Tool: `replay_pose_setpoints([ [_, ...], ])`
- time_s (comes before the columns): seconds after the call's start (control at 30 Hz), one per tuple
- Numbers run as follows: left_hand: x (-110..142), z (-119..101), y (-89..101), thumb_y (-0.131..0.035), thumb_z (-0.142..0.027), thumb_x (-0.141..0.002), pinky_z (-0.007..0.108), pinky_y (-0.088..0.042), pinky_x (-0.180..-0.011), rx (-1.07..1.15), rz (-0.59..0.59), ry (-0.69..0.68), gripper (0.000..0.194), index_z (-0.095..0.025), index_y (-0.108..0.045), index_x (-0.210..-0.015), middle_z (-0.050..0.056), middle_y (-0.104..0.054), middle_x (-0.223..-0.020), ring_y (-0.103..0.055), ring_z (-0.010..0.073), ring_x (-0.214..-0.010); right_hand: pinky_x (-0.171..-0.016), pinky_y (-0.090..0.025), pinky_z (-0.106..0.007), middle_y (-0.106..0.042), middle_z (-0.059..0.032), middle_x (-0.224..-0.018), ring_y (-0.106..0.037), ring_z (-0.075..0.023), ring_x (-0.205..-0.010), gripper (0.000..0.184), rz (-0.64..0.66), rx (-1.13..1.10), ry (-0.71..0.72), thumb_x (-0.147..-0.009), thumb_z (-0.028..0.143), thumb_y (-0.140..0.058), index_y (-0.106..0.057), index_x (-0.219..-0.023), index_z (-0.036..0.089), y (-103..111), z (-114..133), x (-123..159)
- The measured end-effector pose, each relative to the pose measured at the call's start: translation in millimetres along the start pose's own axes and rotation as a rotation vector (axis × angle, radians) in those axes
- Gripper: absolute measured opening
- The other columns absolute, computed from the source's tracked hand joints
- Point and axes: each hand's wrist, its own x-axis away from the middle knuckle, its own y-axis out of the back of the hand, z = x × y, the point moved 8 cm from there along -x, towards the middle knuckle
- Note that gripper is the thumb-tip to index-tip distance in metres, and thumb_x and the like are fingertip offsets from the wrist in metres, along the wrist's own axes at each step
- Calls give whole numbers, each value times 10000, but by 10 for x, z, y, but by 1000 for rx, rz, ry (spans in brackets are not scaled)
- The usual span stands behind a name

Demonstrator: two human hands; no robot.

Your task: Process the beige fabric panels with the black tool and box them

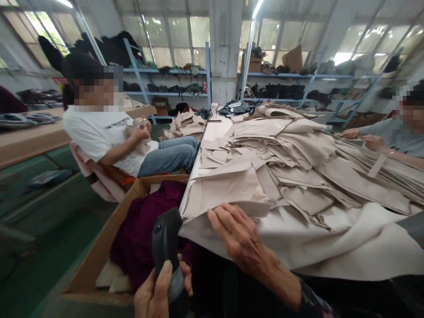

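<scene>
My left hand is wrapped round a black handheld tool with a curved upper end and a greyish section near the fingers; its exact kind is unclear. Level with the table's near left corner, the tool stands upright. Palm down, my right hand rests with extended fingers on the front edge of a beige fabric piece. That piece lies on top of others, and my right thumb cannot be made out clearly. Behind it spreads a large heap of beige cut pieces, some with zippers along their edges.
A cardboard box holding dark purple cloth stands left of the table. A seated person in a white shirt handles a beige piece at left. Another person's hands work at far right. Loaded blue shelves line the back wall.
</scene>
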Motion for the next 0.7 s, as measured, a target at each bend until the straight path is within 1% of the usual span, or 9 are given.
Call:
replay_pose_setpoints([
  [0.07, 0, -10, -3, -622, -532, -717, 232, -455, -468, 2, 5, -9, 410, -131, -623, -798, 15, -619, -494, -568, 155, -444, -906, -434, -426, -600, -147, -1105, -499, -287, -1083, 296, 35, 87, 0, -925, 97, -438, -528, -1206, 73, -24, -20, -65],
  [0.13, 18, -31, 1, -624, -523, -720, 229, -458, -481, 12, 2, -9, 399, -133, -615, -805, 12, -616, -491, -568, 153, -447, -750, -476, -393, -625, -118, -906, -551, -261, -877, 223, 185, 131, -50, -877, 88, -509, -577, -1090, 82, -267, 3, -3],
  [0.17, 31, -45, 5, -626, -515, -722, 230, -459, -486, 11, -2, -7, 392, -133, -613, -808, 12, -618, -493, -566, 152, -447, -666, -473, -371, -607, -93, -804, -543, -237, -757, 182, 262, 145, -96, -851, 74, -529, -592, -1020, 96, -413, 24, 75],
  [0.2, 45, -59, 9, -628, -506, -724, 230, -462, -494, 4, -7, -7, 382, -132, -612, -805, 13, -618, -495, -564, 151, -450, -612, -461, -353, -589, -81, -762, -526, -221, -691, 164, 327, 153, -122, -832, 49, -530, -598, -968, 110, -553, 67, 166],
  [0.27, 70, -78, 12, -626, -491, -731, 234, -460, -495, -11, -8, -8, 369, -129, -614, -806, 15, -619, -505, -561, 152, -456, -554, -437, -326, -578, -87, -773, -515, -214, -674, 187, 365, 148, -136, -806, -9, -505, -597, -907, 118, -742, 170, 322],
  [0.33, 85, -64, 11, -619, -493, -737, 236, -451, -475, -22, 2, 1, 366, -133, -613, -800, 14, -614, -509, -553, 151, -450, -551, -431, -316, -577, -100, -826, -524, -221, -724, 218, 344, 104, -125, -811, -40, -474, -594, -906, 116, -842, 230, 397],
  [0.4, 96, -22, 2, -623, -513, -726, 239, -446, -451, -33, 26, 23, 384, -135, -612, -788, 11, -602, -494, -547, 154, -434, -574, -437, -324, -573, -103, -848, -521, -226, -751, 211, 309, 64, -121, -840, -28, -461, -592, -927, 112, -891, 204, 380],
  [0.57, 140, 33, -2, -630, -537, -705, 246, -443, -404, -74, 37, 48, 423, -124, -633, -796, 25, -607, -477, -551, 166, -399, -634, -444, -358, -581, -120, -881, -498, -245, -794, 177, 290, 87, -130, -872, 31, -483, -601, -981, 104, -949, -26, 179],
  [0.7, 183, 69, -97, -640, -524, -700, 228, -431, -399, -73, 90, 50, 391, -133, -620, -693, 18, -572, -415, -514, 135, -352, -773, -448, -367, -580, -115, -1003, -484, -252, -916, 205, 254, 2, -125, -891, 80, -496, -593, -1066, 127, -920, -142, 155],
])
